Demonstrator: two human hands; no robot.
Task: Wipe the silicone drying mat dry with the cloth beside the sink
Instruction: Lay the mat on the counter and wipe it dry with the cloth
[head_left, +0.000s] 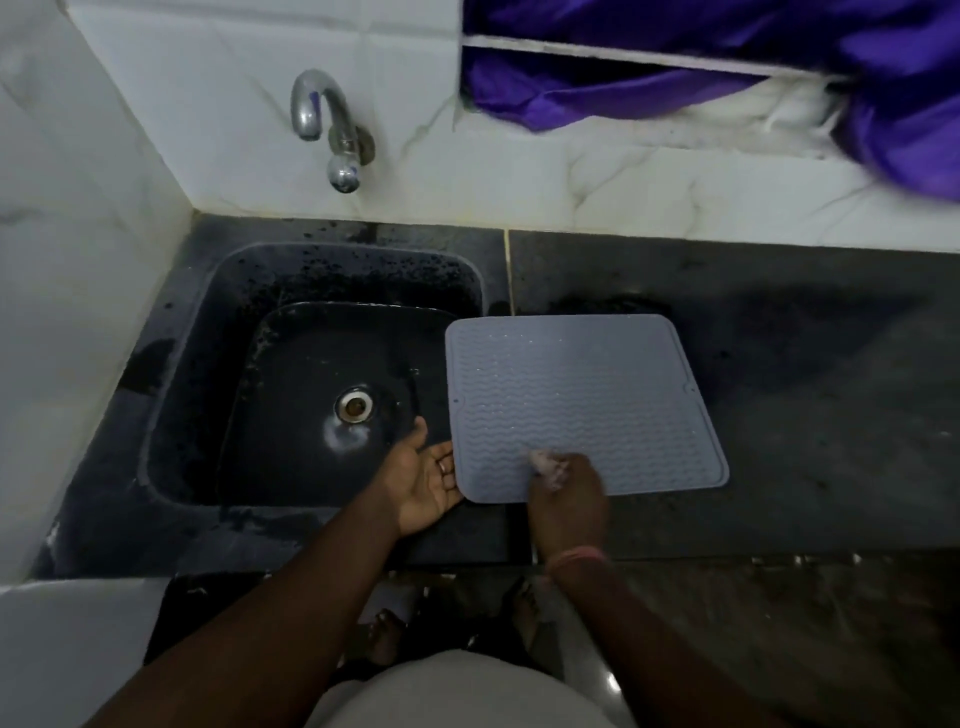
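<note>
Wiping under way, judged from the pose: right hand (566, 493) bunched over a small pale cloth (545, 464), pressing it on the near edge of the silicone drying mat (582, 405). Fingers of the right hand curled round the cloth, most of it hidden beneath the knuckles. Left hand (426, 478) palm up, fingers relaxed and spread, tips touching the mat's near-left edge, gripping nothing, seemingly steadying that corner.

Mat lying flat on the dark desk (805, 364), just beside the sink (311, 395), its left edge reaching over the sink rim. Droplets glinting across the ribbed middle, so probably much left to dry.

Next move likely calling for long strokes away from the body toward the far edge, with firm pressure into the wavy grooves and the left hand holding the mat against sliding.

Open desk to the right and beyond the mat, giving room for sweeping. Tighter on the left: sink drop right at the mat's border, so risk of the mat tipping or slipping in. Tap (332, 130) on the tiled wall (571, 176), well apart from the work.
</note>
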